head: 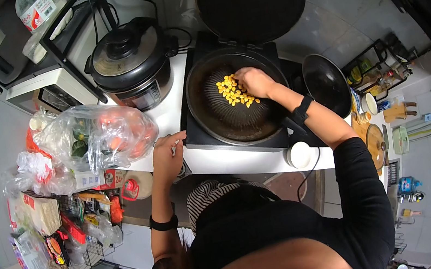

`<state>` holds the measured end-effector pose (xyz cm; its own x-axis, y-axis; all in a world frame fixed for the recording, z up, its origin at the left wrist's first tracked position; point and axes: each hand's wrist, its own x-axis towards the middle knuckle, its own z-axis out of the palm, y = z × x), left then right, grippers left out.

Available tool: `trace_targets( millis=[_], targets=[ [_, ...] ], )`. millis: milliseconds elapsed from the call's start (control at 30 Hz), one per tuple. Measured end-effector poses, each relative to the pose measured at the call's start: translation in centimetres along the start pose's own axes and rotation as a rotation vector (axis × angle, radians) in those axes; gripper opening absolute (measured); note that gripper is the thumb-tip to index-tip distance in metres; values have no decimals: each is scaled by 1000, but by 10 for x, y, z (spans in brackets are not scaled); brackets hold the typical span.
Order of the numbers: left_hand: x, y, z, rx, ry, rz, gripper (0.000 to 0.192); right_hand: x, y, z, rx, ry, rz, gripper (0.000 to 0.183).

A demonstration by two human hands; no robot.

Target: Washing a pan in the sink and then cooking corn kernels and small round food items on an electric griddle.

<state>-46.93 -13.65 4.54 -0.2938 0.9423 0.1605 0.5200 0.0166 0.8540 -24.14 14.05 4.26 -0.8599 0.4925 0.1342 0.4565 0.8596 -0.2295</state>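
A dark round frying pan (pixel 235 125) with ribbed marks on its base sits on a black cooktop. Small yellow oval pieces, perhaps seeds or kernels (pixel 234 94), lie in a loose cluster in the pan. My right hand (pixel 256 81) reaches down at the right edge of the cluster; its fingertips touch the pieces, and whether they pinch any is hidden. Resting at the white counter edge, left of the cooktop, my left hand (pixel 169 152) has bent, parted fingers and holds nothing. A small white bowl (pixel 299 155) is near the front counter edge.
A black round lid or plate (pixel 251 1) stands raised behind the pan. An electric pressure cooker (pixel 129 66) and a clear bag of produce (pixel 96 137) occupy the left counter. To the right are a dark wok (pixel 327 85) and a spice rack (pixel 379 68). A black cable hangs beside the white bowl.
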Motion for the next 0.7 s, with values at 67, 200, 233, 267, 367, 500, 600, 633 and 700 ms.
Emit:
trace_targets(
  millis=[67, 200, 233, 267, 367, 500, 600, 633, 700],
  targets=[
    [2, -1, 2, -8, -2, 13, 21, -12, -18, -3, -173, -288, 1, 46],
    [9, 1, 9, -20, -25, 78, 21, -26, -29, -6, -135, -415, 97, 49],
    [10, 2, 12, -21, -30, 81, 21, -27, -30, -8, -138, -465, 126, 50],
    [11, 4, 15, -30, -26, 96, 21, -28, -29, -9, -141, -515, 154, 51],
    [16, 6, 18, -43, -38, 119, 21, -34, -19, -7, -97, -350, 206, 53],
    [15, 8, 21, -19, -61, 113, 21, -39, -14, -4, -109, -492, 283, 61],
    [13, 6, 19, -41, -65, 100, 21, -40, -20, -5, -131, -514, 305, 67],
    [12, 5, 19, -41, -62, 98, 21, -40, -23, -5, -125, -545, 333, 69],
    [10, 3, 20, -55, -62, 77, 21, -40, -31, -7, -135, -519, 344, 70]
  ],
)
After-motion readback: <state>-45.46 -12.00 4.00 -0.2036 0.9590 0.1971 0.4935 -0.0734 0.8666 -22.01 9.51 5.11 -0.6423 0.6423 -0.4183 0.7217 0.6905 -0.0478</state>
